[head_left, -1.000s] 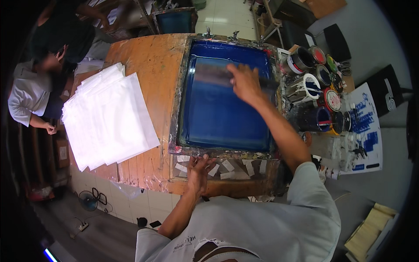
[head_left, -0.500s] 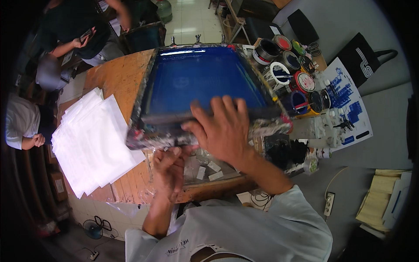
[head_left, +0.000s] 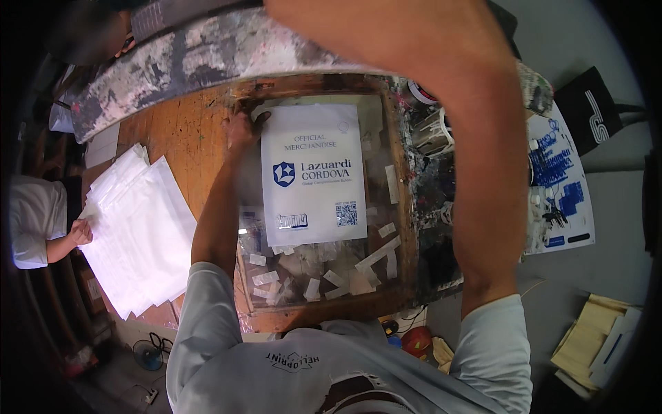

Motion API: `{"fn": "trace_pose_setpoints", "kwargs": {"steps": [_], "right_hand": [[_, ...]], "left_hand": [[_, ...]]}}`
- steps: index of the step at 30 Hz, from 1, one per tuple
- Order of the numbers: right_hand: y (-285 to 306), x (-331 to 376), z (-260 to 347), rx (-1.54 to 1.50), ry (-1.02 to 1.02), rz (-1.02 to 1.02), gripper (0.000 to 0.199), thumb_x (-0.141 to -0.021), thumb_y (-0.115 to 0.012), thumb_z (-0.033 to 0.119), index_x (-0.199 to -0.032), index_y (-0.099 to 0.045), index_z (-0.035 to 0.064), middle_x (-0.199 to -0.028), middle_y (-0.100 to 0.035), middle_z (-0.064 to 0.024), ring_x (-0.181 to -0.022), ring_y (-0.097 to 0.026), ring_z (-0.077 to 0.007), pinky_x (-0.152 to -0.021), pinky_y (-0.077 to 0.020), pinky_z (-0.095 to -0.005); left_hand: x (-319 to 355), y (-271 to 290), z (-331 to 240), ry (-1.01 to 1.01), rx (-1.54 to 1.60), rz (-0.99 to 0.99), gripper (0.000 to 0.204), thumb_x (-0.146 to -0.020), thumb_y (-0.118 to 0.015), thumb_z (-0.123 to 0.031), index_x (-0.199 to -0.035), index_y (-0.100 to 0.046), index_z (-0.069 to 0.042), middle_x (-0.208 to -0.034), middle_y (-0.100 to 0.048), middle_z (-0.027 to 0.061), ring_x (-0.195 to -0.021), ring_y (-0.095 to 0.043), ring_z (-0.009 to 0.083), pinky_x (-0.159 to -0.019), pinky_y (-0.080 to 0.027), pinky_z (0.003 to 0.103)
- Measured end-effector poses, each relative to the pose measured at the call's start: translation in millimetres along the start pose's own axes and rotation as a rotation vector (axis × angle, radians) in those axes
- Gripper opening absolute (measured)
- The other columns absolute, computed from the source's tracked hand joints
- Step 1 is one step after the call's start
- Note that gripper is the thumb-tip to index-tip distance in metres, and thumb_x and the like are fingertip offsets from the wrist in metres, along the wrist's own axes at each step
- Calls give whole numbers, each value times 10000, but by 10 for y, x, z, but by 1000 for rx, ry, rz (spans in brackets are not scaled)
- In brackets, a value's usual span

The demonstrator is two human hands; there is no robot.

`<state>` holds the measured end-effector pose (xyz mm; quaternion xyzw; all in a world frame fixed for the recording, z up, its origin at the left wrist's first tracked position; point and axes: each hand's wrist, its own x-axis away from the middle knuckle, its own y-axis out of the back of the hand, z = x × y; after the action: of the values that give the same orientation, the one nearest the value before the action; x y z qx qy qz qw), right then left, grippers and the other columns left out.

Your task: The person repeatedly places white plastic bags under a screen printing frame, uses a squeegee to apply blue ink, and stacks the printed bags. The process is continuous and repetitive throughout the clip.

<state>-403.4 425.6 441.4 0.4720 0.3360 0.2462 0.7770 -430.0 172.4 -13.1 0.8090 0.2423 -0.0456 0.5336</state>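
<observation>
A white sheet (head_left: 317,196) printed in blue with lettering, a shield emblem and a square code lies flat on a glass panel (head_left: 379,148) framed in wood. Beside the sheet's upper left corner rests my left hand (head_left: 243,130), thumb and fingers apart, the thumb close to the sheet's edge. My right arm is raised across the upper right, and its hand lies outside the picture. Along the top, the paint-crusted edge of a screen-printing frame (head_left: 186,65) is tilted up above the table; its mesh is not visible from here.
A stack of white sheets (head_left: 141,234) lies on the wooden table (head_left: 189,131) at the left. Another person's hand (head_left: 81,232) touches the stack's left edge. Short white tape strips (head_left: 265,278) are scattered on the glass. A blue-smeared poster (head_left: 569,186) lies at the right.
The screen frame has swung up from the table, uncovering the printed sheet. My right hand has risen out of view; my left has moved up beside the sheet. The other person's hand has reached the stack.
</observation>
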Motion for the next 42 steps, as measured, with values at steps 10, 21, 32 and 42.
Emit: {"fn": "trace_pose_setpoints", "kwargs": {"steps": [10,21,32,42], "right_hand": [[-16,-378,154,157,-253,44,552,-1078,-455,420,-832,-676,-21,-663,-554,-96,-633,-524,-220,-653,-470,-418],[-231,-436,-463,-5,-202,-191,747,-958,-596,637,-1293,-676,-26,-1357,-633,-196,-1217,-608,-263,-1089,-406,-355],[-298,-416,-726,-56,-196,-149,608,-993,-633,513,-1200,-692,-55,-1084,-689,-91,-1040,-581,-165,-1003,-412,-296],[-333,-280,-454,11,-267,-148,757,-938,-633,628,-1320,-659,-24,-1257,-670,-154,-1163,-594,-211,-1042,-401,-323]], "left_hand": [[42,529,-297,109,826,-74,86,-893,-656,-30,-956,-715,-26,-882,-748,171,-829,-740,275,-749,-547,333],[1031,2736,2501,672,484,-556,167,-916,-732,-174,-960,-759,-15,-730,-712,72,-616,-608,143,-608,-482,308],[2801,2866,1593,433,220,-505,271,-884,-754,-77,-1135,-663,-26,-1064,-690,156,-1015,-647,291,-897,-501,371],[3153,1936,559,633,828,-315,174,-811,-782,-104,-982,-750,-86,-1140,-668,127,-1106,-593,316,-1021,-390,468]]}}
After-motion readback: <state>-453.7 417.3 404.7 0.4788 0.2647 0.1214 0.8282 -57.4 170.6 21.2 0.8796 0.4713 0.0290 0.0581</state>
